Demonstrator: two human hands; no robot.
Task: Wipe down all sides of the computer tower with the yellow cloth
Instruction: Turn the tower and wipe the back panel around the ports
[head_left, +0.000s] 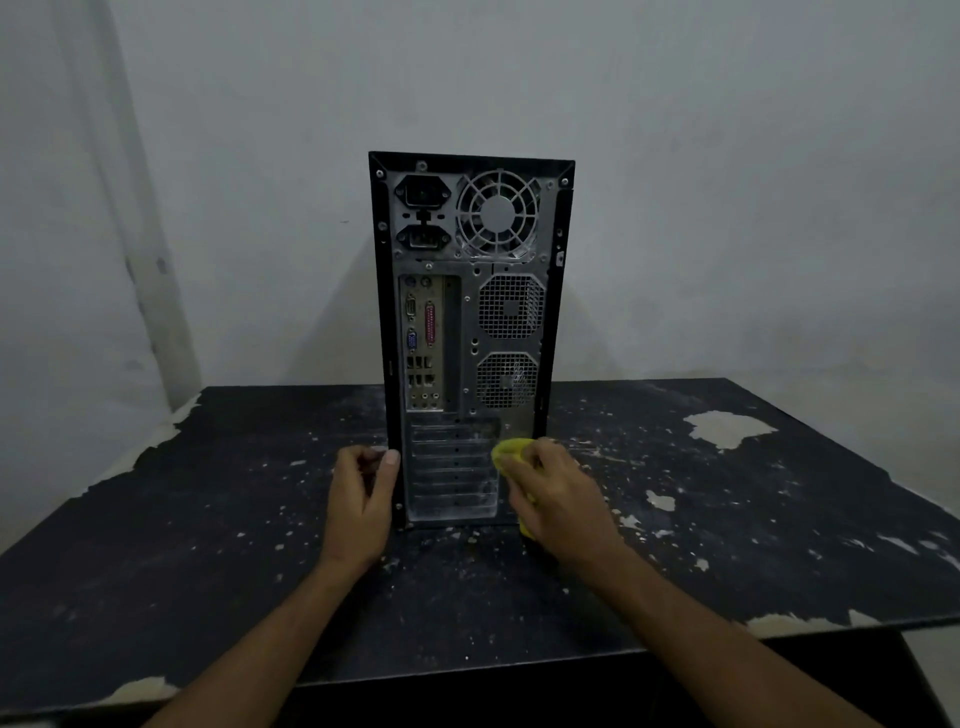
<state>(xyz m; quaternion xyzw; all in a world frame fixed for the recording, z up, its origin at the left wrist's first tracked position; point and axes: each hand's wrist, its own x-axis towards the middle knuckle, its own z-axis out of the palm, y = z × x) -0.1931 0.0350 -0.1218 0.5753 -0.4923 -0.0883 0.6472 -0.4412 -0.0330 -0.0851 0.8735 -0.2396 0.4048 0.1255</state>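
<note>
A black computer tower stands upright in the middle of the table, its grey rear panel with fan grilles and ports facing me. My left hand grips the tower's lower left edge, thumb on the rear panel and fingers curled round the side. My right hand holds the bunched yellow cloth against the lower right part of the rear panel. Most of the cloth is hidden under that hand; a yellow bit shows below it near the tower's base.
The tower stands on a worn black table with chipped, peeling paint and pale specks. A bare grey wall rises right behind the table. The table's front edge runs close to my forearms.
</note>
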